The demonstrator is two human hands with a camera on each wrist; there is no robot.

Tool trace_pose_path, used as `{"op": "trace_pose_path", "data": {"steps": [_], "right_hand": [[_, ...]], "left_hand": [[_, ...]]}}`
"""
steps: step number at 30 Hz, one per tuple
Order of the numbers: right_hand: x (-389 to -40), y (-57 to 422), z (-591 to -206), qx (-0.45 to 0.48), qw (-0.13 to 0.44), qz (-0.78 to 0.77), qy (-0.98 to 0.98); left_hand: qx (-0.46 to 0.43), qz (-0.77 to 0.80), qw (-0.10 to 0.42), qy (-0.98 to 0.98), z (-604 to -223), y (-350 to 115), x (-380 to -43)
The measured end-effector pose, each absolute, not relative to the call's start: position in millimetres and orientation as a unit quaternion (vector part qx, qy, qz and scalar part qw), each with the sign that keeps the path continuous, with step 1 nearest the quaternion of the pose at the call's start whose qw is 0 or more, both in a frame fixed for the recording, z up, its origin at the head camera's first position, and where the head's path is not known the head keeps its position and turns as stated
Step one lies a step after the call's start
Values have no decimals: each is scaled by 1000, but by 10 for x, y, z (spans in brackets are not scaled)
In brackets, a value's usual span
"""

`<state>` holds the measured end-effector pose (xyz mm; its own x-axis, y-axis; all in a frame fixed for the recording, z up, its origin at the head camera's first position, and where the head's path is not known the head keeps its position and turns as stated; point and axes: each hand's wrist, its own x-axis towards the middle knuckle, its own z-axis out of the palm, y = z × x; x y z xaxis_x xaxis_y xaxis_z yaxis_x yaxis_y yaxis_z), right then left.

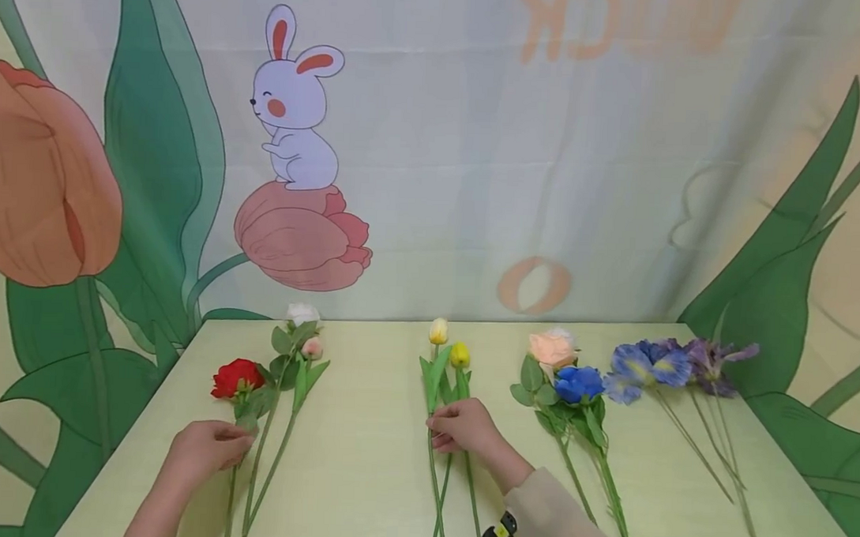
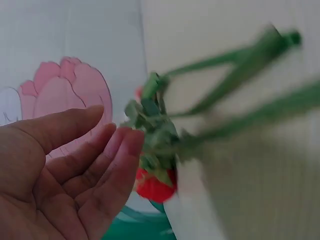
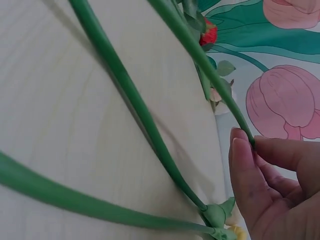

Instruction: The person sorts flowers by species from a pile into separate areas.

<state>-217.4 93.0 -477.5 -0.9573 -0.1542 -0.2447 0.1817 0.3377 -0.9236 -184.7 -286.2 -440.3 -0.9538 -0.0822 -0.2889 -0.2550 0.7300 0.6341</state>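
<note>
My right hand (image 1: 467, 426) pinches a green tulip stem (image 3: 205, 62) between thumb and fingertips, just below the leaves. A pale yellow tulip (image 1: 438, 331) and a yellow tulip (image 1: 459, 355) lie there, their stems crossing. Which bloom the pinched stem carries I cannot tell. Over at the left, my left hand (image 1: 206, 448) is beside the stem of a red rose (image 1: 237, 379). The left wrist view shows its thumb and fingers apart, with nothing between them. A white flower (image 1: 303, 314) and a small pink tulip (image 1: 313, 348) lie right of the rose.
Right of the tulips lie a peach rose (image 1: 552, 349) and a blue flower (image 1: 578, 383). Farther right are blue-violet irises (image 1: 647, 367) and a purple one (image 1: 714, 364). A printed curtain (image 1: 440, 182) hangs behind the pale table (image 1: 352, 455).
</note>
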Motion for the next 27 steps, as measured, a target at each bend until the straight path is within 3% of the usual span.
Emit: {"op": "trace_pose_path", "data": {"steps": [10, 27], "right_hand": [[-2227, 745, -4805, 8, 174, -555, 813], [-2297, 688, -4947, 39, 186, -531, 826]], "left_hand": [[-126, 322, 148, 926, -4485, -3147, -1832], [-118, 330, 156, 923, -4621, -3066, -1848]]}}
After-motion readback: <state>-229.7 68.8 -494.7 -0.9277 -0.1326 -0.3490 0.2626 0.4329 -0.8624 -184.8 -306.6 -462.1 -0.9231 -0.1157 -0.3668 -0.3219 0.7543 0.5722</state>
